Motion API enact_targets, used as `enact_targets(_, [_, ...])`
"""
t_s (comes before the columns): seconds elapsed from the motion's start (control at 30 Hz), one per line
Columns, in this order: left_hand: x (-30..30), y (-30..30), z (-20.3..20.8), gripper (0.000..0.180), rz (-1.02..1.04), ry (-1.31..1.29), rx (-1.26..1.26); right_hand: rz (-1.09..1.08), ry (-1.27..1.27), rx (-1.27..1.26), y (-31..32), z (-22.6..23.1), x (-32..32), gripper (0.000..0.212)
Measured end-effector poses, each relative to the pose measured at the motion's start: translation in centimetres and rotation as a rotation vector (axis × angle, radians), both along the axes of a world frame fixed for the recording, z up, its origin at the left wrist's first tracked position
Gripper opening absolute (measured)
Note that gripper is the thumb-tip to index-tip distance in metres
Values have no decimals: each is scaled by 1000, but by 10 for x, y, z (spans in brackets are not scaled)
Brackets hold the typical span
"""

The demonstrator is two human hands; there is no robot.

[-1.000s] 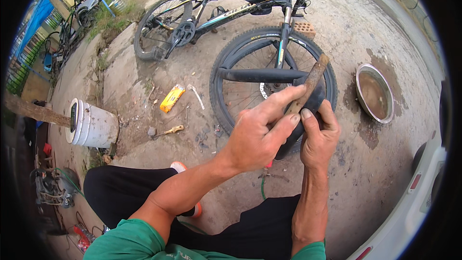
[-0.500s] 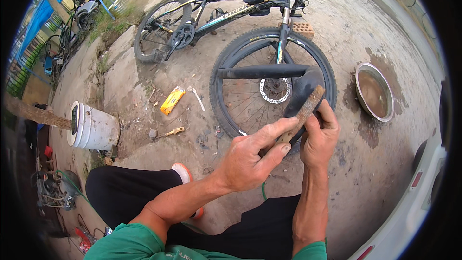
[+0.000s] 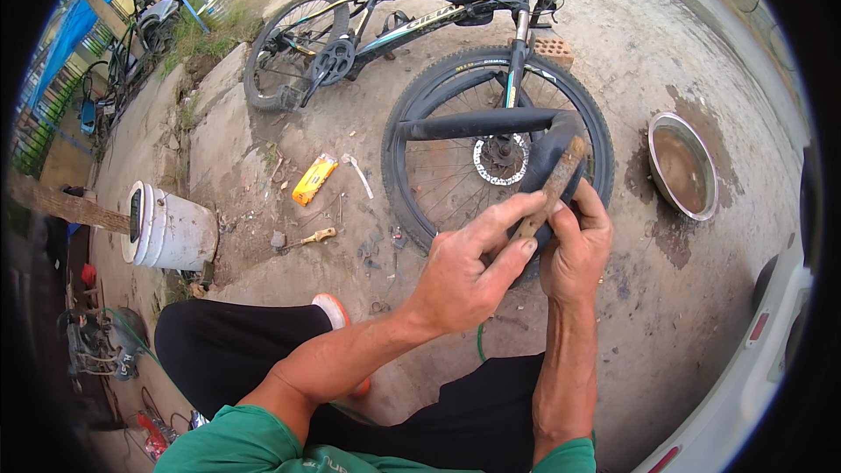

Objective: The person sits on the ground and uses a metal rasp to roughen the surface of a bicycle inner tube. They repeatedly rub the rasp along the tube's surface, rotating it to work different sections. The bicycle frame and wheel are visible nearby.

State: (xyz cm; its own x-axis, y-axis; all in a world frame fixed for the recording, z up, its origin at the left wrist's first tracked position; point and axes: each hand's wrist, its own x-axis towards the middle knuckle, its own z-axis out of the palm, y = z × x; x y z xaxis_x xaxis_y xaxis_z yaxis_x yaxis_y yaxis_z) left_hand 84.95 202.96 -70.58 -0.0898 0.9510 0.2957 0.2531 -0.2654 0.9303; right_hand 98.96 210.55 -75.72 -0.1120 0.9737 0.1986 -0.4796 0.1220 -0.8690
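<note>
My left hand point(image 3: 464, 276) is closed on a flat, worn brown stick point(image 3: 563, 173) with a rough surface, gripped between thumb and fingers. The stick slants across a black inner tube point(image 3: 477, 125). My right hand point(image 3: 578, 250) is closed round the tube, its thumb up beside the stick. Part of the tube under my fingers is hidden. Beyond my hands is a bicycle's front wheel point(image 3: 412, 61), with the pulled-out tube stretched across it. The bicycle point(image 3: 412, 28) leans with its front near a perforated brick point(image 3: 554, 52).
To the right, a metal basin point(image 3: 657, 166) of murky water sits on wet ground. A white bucket point(image 3: 180, 232) stands at left. A yellow box point(image 3: 314, 180) and a wooden-handled tool point(image 3: 317, 236) lie on the concrete. A white vehicle point(image 3: 745, 394) edges the lower right.
The stick has shifted slightly upward over the tube, and my left hand has moved a little to the right with it. My right hand keeps its grip, with a slight shift left.
</note>
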Motion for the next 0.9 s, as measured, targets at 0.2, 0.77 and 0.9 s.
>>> enact_targets(0.2, [-5,29,14,46,75,-147,-69,14,89,-114,-5,17,-7,25])
enact_targets(0.77, [3,21,-14,49,-16,-212,-145,18,99,-170,-7,24,-7,43])
enact_targets(0.9, [3,24,-21,51,-69,-213,-84,68,86,-199,-3,21,1,39])
